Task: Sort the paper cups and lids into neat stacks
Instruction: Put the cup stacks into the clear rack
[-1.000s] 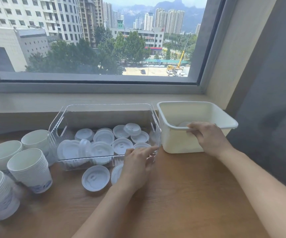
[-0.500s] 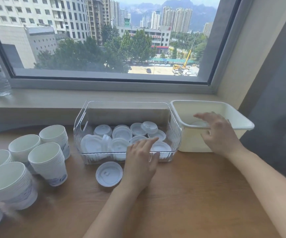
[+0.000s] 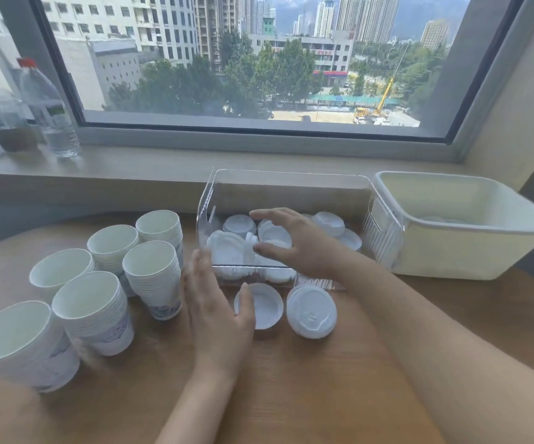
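**Two open hands at the clear bin of lids**

Two hands work around the clear bin point(image 3: 384, 238), which serves as the landmark here. The right hand point(image 3: 304, 245) reaches over the bin's front wall into it, fingers spread and slightly bent above the loose white lids point(image 3: 236, 248) heaped inside; I cannot tell whether the fingertips touch any lid. The left hand point(image 3: 217, 306) lies just in front of the bin's left front corner, fingers straight and together, thumb out to the side, holding nothing; its edges are blurred.

Just in front of the bin, on the wooden bench point(image 3: 291, 395), lie two more lids. One lid point(image 3: 260, 304) sits hollow side up beside the left thumb, and a second lid point(image 3: 311, 311) lies top side up, to its right.

To the left of the bin stand six stacks of paper cups point(image 3: 153, 277), mouths up, clustered close together on the bench. Right of the bin, just beside its side wall, sits a cream plastic tub point(image 3: 451, 257) with something pale and indistinct in its bottom. Behind the bin runs the window sill point(image 3: 150, 168), and far to the left on it stands a water bottle point(image 3: 51, 113) with a red cap.
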A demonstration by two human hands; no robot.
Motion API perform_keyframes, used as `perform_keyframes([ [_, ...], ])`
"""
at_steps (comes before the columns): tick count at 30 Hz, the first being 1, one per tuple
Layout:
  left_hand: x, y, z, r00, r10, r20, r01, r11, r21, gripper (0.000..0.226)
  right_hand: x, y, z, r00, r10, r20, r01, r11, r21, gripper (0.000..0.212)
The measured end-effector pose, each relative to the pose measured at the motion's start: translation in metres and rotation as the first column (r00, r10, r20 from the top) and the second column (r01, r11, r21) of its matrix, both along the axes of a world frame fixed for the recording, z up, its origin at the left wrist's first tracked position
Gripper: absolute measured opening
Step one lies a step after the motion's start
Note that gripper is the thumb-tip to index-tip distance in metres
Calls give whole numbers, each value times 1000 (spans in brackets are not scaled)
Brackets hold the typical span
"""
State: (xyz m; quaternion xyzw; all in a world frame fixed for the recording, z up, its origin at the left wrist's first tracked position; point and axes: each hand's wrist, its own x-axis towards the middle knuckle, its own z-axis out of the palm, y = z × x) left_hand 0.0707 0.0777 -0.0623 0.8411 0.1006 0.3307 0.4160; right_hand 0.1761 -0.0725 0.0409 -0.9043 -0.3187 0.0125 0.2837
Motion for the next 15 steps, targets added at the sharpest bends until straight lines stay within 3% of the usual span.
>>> perform_keyframes([
  [9,30,36,-12,977,-199,78,211,954,-212,90,54,72,-16,972,90,-216,-129,977,-171,89],
  [15,38,42,-18,955,-265,135,290,928,-235,91,70,74,-24,973,78,-216,-134,956,-260,74],
])
